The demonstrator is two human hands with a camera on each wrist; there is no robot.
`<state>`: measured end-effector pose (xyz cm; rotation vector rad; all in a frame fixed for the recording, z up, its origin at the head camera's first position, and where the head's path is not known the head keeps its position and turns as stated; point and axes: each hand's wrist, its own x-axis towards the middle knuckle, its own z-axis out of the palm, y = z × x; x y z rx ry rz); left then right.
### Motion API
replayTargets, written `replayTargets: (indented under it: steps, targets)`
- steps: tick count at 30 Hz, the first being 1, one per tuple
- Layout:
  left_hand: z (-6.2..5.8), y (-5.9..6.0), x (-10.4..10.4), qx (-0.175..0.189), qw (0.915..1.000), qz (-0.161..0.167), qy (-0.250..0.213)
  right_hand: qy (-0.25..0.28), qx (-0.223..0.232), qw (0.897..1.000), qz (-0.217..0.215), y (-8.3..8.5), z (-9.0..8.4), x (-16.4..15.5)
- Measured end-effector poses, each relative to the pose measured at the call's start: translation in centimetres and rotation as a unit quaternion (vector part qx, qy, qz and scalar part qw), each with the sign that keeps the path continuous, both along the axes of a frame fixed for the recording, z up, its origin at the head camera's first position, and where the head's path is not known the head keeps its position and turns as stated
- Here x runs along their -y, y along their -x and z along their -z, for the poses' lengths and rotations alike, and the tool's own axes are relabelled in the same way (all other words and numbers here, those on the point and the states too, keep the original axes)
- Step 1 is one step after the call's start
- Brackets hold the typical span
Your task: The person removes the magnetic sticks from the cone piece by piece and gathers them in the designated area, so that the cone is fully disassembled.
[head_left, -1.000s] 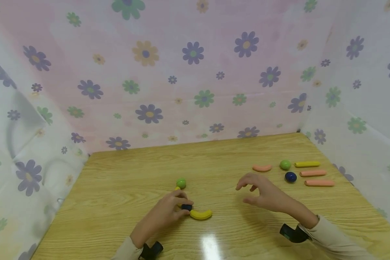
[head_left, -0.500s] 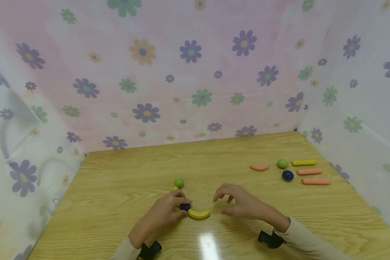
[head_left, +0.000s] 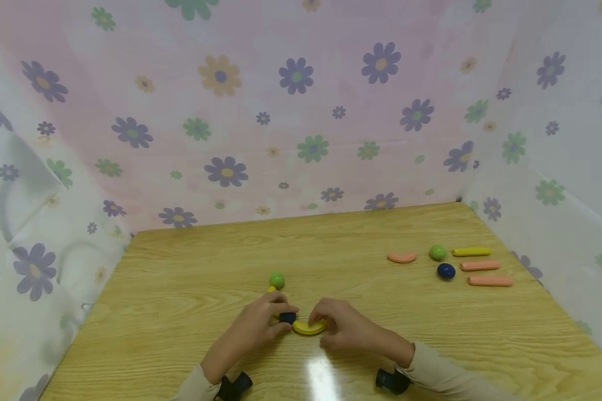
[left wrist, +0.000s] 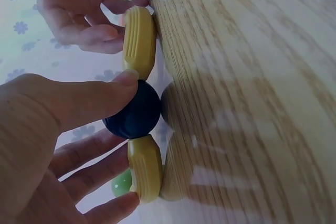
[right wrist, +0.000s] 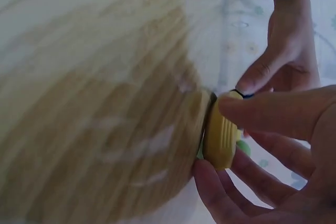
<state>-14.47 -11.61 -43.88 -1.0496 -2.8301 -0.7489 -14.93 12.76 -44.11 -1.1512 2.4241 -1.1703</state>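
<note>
On the wooden table a dark blue ball joins two yellow pieces. My left hand pinches the ball, thumb on top. A curved yellow piece lies to the ball's right, and my right hand pinches it between thumb and fingers. The second yellow piece runs under my left fingers towards a green ball. In the right wrist view the yellow piece stands on edge against the table.
At the right of the table lie a pink curved piece, a green ball, a dark blue ball, a yellow stick and two pink sticks. Flowered cloth walls close the back and sides.
My right hand has moved left across the table and taken hold of the curved yellow piece. My left hand has stayed on the blue ball.
</note>
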Motion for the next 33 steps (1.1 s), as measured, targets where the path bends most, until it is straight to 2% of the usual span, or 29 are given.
replayTargets:
  steps: [10, 16, 27, 33]
  targets:
    - [-0.1, 0.0, -0.2, -0.002, 1.0, -0.008, 0.005, -0.003, 0.01, 0.999, 0.035, -0.5, 0.3, 1.1]
    - [0.1, -0.1, -0.4, 0.012, 0.9999, -0.006, -0.002, -0.01, 0.0, 0.998, 0.054, -0.8, 0.3, 0.9]
    - [0.0, 0.0, -0.7, 0.025, 0.9997, 0.001, -0.004, 0.006, 0.0, 0.998, 0.063, -1.3, -0.1, 0.4]
    - [-0.2, 0.2, -0.8, 0.027, 0.9996, 0.001, -0.006, 0.005, 0.016, 0.997, 0.071, -1.2, -0.4, -0.6]
